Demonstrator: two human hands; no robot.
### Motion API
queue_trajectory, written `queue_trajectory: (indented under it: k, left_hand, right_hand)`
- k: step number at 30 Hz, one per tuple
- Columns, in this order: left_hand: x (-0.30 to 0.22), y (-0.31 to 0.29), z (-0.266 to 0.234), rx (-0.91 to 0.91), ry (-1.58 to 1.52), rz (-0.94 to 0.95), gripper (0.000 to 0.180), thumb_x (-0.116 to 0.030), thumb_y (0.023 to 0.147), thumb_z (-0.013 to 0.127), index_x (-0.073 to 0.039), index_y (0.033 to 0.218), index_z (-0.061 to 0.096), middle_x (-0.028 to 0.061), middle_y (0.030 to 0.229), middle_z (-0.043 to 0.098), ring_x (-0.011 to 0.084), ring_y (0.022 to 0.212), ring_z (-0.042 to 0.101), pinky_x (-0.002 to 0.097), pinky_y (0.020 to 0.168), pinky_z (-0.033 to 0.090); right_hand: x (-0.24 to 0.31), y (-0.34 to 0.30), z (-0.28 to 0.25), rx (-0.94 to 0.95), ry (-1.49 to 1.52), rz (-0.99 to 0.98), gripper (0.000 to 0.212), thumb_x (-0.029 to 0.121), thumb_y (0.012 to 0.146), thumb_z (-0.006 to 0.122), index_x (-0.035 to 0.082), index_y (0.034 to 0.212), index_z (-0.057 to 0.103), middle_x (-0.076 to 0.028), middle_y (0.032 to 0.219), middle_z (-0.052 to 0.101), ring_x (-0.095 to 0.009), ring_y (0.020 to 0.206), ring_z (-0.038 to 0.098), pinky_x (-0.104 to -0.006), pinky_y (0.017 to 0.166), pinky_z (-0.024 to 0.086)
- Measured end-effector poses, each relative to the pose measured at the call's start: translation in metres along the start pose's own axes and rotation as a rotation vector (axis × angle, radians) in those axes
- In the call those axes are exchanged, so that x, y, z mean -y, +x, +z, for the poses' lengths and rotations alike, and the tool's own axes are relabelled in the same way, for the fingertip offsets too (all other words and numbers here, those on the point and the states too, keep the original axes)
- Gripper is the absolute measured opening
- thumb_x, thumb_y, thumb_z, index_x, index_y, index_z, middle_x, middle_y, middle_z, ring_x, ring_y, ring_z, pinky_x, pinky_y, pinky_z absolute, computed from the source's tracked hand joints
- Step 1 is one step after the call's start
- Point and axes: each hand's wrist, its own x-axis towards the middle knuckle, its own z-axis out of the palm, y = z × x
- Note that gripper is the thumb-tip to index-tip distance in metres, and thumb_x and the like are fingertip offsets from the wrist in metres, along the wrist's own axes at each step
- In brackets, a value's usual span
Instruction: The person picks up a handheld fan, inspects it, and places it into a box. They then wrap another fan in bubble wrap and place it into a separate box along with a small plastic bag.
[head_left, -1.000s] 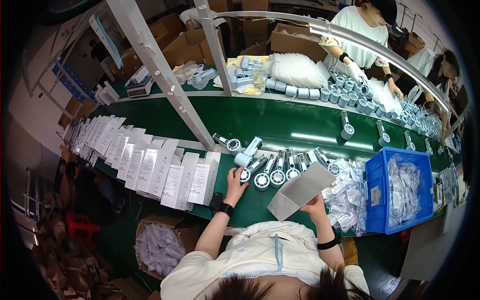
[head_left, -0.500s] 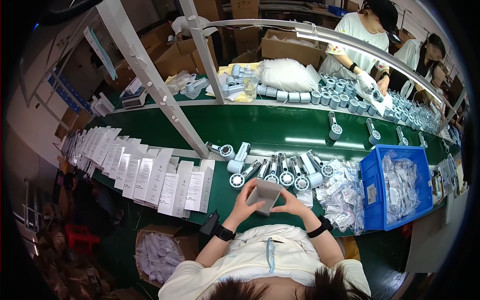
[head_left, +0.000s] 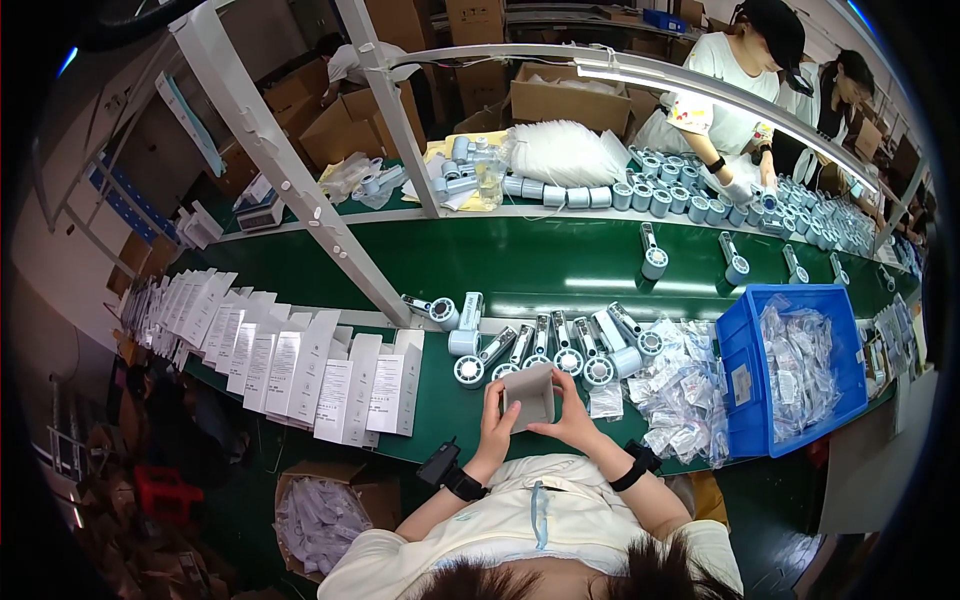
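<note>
Between my hands is a small open paperboard box (head_left: 530, 397), its grey inside facing up toward me. My left hand (head_left: 495, 420) grips its left side, and my right hand (head_left: 571, 410) closes round the right side. Just beyond the box, several light-blue handheld fans (head_left: 569, 361) with round grilles lie bunched on the green table. Small clear plastic packets (head_left: 680, 390) are heaped to the right of my right hand. On the left stands a long row of white printed boxes (head_left: 345, 395), several with their flaps up.
At the right, a blue crate (head_left: 745, 400) holds more plastic packets. Beyond the table runs a green conveyor belt (head_left: 480, 255) carrying spaced-out fans. A slanting metal post (head_left: 290, 170) rises at the left. Across the belt a person (head_left: 720, 110) handles fans. Below the table sits an open carton (head_left: 375, 500).
The box has turned slightly in my hands, and my left fingers have shifted along its side. Fans on the belt appear further left. The person across has lowered their hands toward the fans.
</note>
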Motion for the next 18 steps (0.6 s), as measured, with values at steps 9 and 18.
queue_trajectory:
  k: [9, 18]
  left_hand:
    - [-0.001, 0.007, 0.0, -0.071, -0.178, -0.058, 0.037, -0.006, 0.077, 0.043, -0.001, 0.113, 0.039, 0.008, 0.109, 0.045, 0.0162, 0.102, 0.042, 0.028, 0.09, 0.031]
    - [0.009, 0.01, -0.005, -0.05, -0.189, -0.059, 0.049, -0.014, 0.071, 0.045, -0.002, 0.117, 0.037, 0.0095, 0.115, 0.042, 0.021, 0.11, 0.04, 0.0309, 0.095, 0.028]
  right_hand:
    - [-0.015, 0.003, 0.0, -0.041, -0.056, -0.073, 0.096, 0.028, 0.058, 0.079, 0.005, 0.132, 0.022, -0.017, 0.124, 0.033, -0.032, 0.116, 0.037, -0.0376, 0.095, 0.033]
    - [-0.011, 0.006, 0.001, -0.03, 0.035, -0.072, 0.095, 0.031, 0.059, 0.078, 0.004, 0.132, 0.024, -0.017, 0.124, 0.034, -0.031, 0.116, 0.036, -0.0371, 0.097, 0.031]
